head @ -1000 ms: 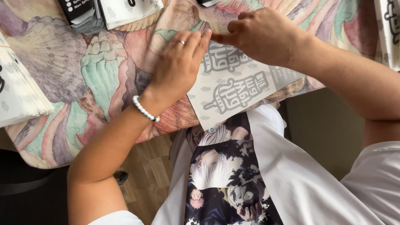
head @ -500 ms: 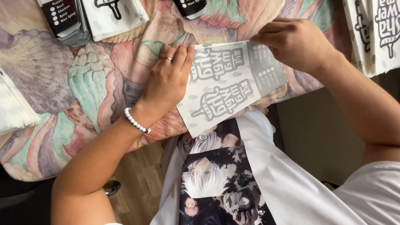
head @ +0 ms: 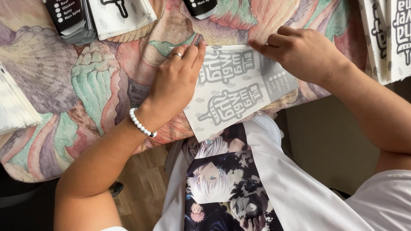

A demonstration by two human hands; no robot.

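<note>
Bare forearms and a printed white shirt.
The left hand wears a silver ring; a white bead bracelet circles its wrist. The right hand wears nothing.

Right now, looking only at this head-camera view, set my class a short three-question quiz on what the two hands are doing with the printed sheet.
1. True or false: the left hand lies flat on the printed paper sheet.
2. Which hand pinches the sheet's far edge? A) the left hand B) the right hand C) neither
3. Fill in: the left wrist wears a white bead ____.

Key
1. True; its fingers press the sheet's left part onto the shell-patterned tablecloth.
2. B.
3. bracelet.
</note>
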